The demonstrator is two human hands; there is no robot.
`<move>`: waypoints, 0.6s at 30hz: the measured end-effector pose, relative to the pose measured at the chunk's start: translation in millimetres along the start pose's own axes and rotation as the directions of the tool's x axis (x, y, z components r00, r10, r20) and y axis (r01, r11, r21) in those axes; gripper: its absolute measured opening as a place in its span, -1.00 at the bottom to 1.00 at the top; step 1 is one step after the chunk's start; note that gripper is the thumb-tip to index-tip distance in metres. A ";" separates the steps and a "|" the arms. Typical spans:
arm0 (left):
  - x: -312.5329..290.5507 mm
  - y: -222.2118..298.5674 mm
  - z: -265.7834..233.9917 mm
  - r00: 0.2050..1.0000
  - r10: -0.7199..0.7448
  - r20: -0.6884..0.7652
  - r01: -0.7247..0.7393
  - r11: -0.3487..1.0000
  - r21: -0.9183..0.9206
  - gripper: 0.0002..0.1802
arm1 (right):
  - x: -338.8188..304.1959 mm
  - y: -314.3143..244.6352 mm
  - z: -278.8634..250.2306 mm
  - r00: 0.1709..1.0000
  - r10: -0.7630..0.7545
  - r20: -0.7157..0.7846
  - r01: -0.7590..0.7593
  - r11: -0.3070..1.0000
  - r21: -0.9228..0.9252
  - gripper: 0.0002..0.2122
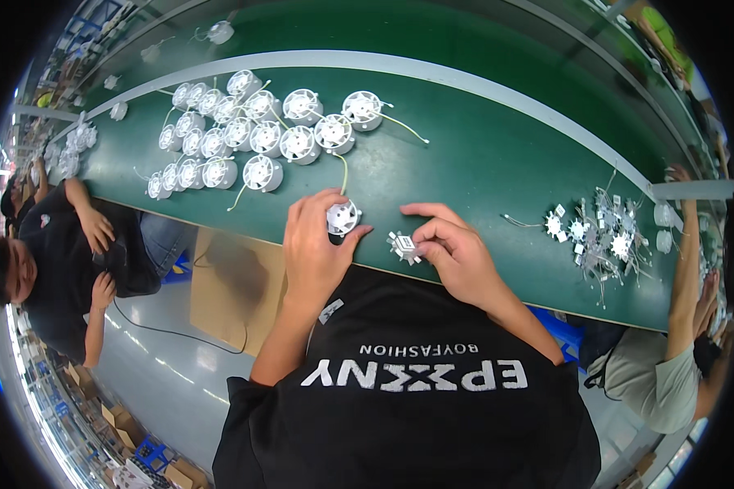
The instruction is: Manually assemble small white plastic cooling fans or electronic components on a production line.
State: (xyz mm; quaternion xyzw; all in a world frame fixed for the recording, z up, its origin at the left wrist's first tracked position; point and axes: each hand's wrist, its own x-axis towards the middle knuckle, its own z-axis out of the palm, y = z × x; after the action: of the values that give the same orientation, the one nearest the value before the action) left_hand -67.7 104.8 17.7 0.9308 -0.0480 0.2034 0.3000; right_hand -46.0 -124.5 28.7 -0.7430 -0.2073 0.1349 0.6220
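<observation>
My left hand (311, 240) is closed around a white round fan-like housing (344, 216) with a spoked face, held at the near edge of the green table. A pale wire rises from it. To its right, my right hand (463, 257) pinches a small white part (404, 246) between thumb and fingers. That part has a square block on it and short tabs round its rim. A gap separates the two pieces. Farther left on the table stand several similar white housings (299, 144), grouped in rows, some with pale wires sticking out.
A pile of small white star-shaped parts with wires (620, 243) lies on the right of the green table (457, 147). A pale rail (334, 59) runs along the far side. One person (57, 244) sits at the left; another person's arm (683, 261) reaches in at the right.
</observation>
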 end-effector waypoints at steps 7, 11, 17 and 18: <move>16.3 36.3 -1.1 0.969 0.093 0.230 0.019 0.896 -0.443 -0.27 | 7.6 -3.1 -15.4 0.988 0.155 0.016 -0.127 0.740 0.660 -0.88; 19.6 37.3 1.1 0.937 0.110 0.333 0.113 0.803 -0.585 -0.21 | 2.9 -7.2 -24.5 0.983 0.180 -0.026 -0.105 0.678 0.727 -0.88; 7.3 39.8 26.5 0.918 0.007 0.397 0.386 0.229 -0.894 -0.26 | -8.1 -4.1 -23.2 0.972 0.222 -0.081 -0.099 0.693 0.715 -0.90; 6.9 38.5 29.6 0.920 0.028 0.391 0.374 0.232 -0.898 -0.26 | -10.6 -2.6 -23.1 0.969 0.232 -0.090 -0.108 0.719 0.686 -0.91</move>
State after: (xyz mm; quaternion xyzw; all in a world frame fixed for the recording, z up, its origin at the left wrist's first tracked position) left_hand -59.2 56.4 19.4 0.5705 -0.1054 -0.0607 0.8122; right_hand -45.0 -149.2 35.0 -0.4905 -0.0211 0.1941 0.8493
